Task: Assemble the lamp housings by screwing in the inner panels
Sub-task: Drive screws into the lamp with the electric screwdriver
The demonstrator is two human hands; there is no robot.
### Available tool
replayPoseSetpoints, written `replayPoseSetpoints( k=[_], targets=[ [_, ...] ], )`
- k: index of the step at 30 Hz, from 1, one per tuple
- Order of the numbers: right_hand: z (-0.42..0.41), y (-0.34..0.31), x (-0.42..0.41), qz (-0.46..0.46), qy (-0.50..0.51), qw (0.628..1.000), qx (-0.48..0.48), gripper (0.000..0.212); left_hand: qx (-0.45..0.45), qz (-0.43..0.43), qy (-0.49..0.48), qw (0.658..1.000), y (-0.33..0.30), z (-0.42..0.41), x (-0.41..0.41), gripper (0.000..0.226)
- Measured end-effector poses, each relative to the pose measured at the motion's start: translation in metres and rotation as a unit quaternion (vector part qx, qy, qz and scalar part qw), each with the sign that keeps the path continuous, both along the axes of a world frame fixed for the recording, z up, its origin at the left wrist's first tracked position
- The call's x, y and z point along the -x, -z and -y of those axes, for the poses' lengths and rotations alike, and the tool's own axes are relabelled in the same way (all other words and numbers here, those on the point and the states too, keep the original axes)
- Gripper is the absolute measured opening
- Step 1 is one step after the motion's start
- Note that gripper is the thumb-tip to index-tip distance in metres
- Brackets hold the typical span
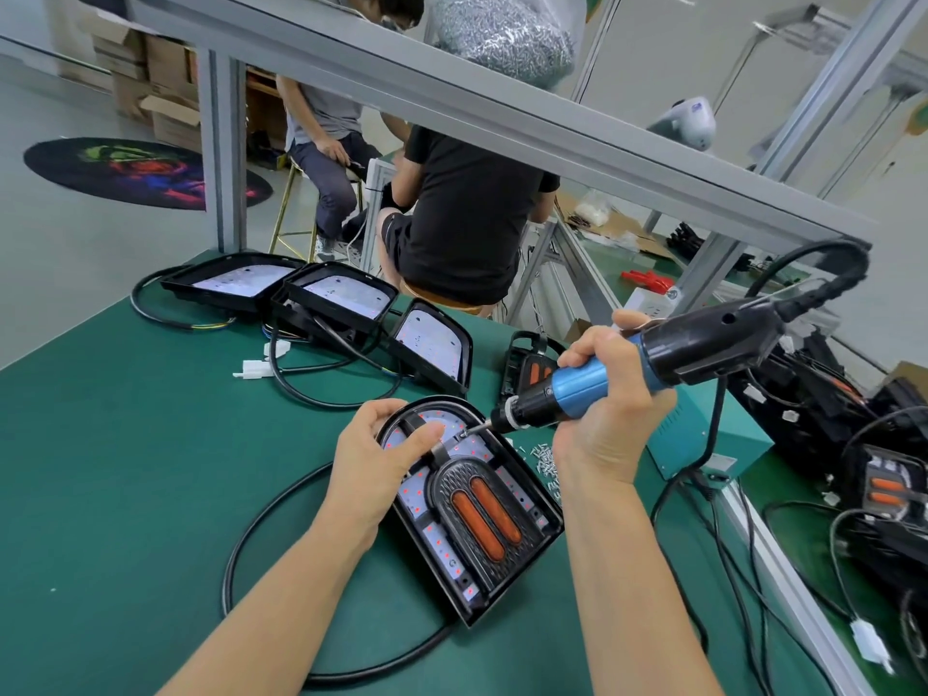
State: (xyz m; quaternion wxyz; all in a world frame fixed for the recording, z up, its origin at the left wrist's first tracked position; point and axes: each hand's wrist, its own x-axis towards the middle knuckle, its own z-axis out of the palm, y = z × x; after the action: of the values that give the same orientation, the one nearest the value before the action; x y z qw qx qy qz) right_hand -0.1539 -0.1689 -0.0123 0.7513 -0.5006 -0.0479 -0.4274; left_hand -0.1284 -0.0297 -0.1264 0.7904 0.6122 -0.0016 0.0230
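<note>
A black lamp housing (527,560) lies on the green table in front of me, with a white LED board and a black inner panel (462,482) carrying two orange lenses. My left hand (374,457) grips the housing's rounded far end, thumb pressing on the panel's strap. My right hand (602,409) holds a blue and black electric screwdriver (653,364). Its bit tip touches a screw (464,431) near the top of the board. A pile of loose screws (545,459) lies just right of the housing.
Three open housings (341,293) with cables lie at the table's far side, another one (527,364) behind the driver. A teal power box (713,444) and more housings (884,474) sit at right. Two people sit beyond the table. An aluminium frame bar (502,118) crosses overhead.
</note>
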Motion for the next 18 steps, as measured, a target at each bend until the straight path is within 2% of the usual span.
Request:
replayPoseSetpoints(
  k=[8,10,12,14,18],
  targets=[
    [-0.005,0.002,-0.003,0.006,-0.014,1.0,0.004,0.028,-0.005,0.003,-0.002,1.0,0.002,0.001,-0.001,0.035],
    [-0.007,0.004,-0.003,0.002,-0.015,1.0,0.021,0.022,0.0,0.004,-0.005,1.0,0.002,0.001,-0.001,0.035],
    [-0.007,0.005,-0.002,-0.009,-0.021,0.999,0.04,0.018,0.004,0.001,-0.009,1.0,0.002,0.0,0.0,0.035],
    [-0.004,0.006,-0.001,-0.026,-0.041,0.998,0.043,0.026,0.003,-0.002,-0.013,1.0,0.003,0.0,0.0,0.034],
    [0.007,0.003,0.001,-0.065,-0.072,0.993,0.062,0.026,0.003,-0.001,-0.019,1.0,0.003,0.001,-0.001,0.033]
  ],
)
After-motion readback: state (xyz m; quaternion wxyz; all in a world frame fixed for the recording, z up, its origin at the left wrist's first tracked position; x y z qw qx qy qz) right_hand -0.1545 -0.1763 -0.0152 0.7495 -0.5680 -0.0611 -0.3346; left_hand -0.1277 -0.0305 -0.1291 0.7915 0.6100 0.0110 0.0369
